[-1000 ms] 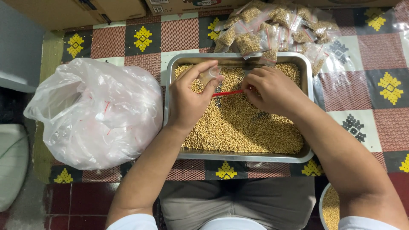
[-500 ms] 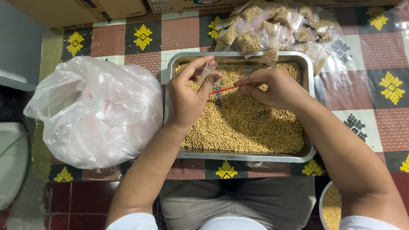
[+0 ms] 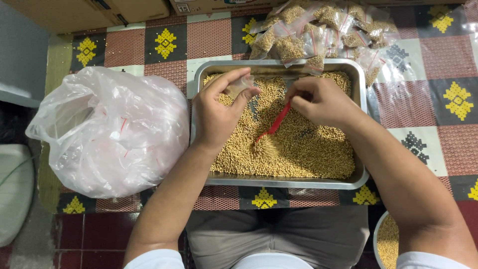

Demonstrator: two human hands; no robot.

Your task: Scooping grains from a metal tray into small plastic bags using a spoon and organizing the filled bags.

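Note:
A metal tray [image 3: 286, 181] full of yellow soybeans [image 3: 308, 149] lies on a patterned tablecloth in front of me. My left hand [image 3: 219, 112] hovers over the tray's left part, pinching a small clear plastic bag [image 3: 240, 85] between thumb and fingers. Over the tray's upper middle, my right hand [image 3: 321, 102] grips a red spoon [image 3: 273, 127] by its handle. The spoon slants down-left, its bowl dug into the beans.
A large clear plastic bag [image 3: 112, 132] of small bags lies left of the tray. Several filled bean packets [image 3: 323, 25] are piled behind the tray. Cardboard boxes [image 3: 89, 12] line the far edge. A bowl of beans [image 3: 388, 241] shows at bottom right.
The right hand has swung the red spoon from level to slanting downward, pushing its bowl into the beans. The left hand has lifted slightly with the small bag.

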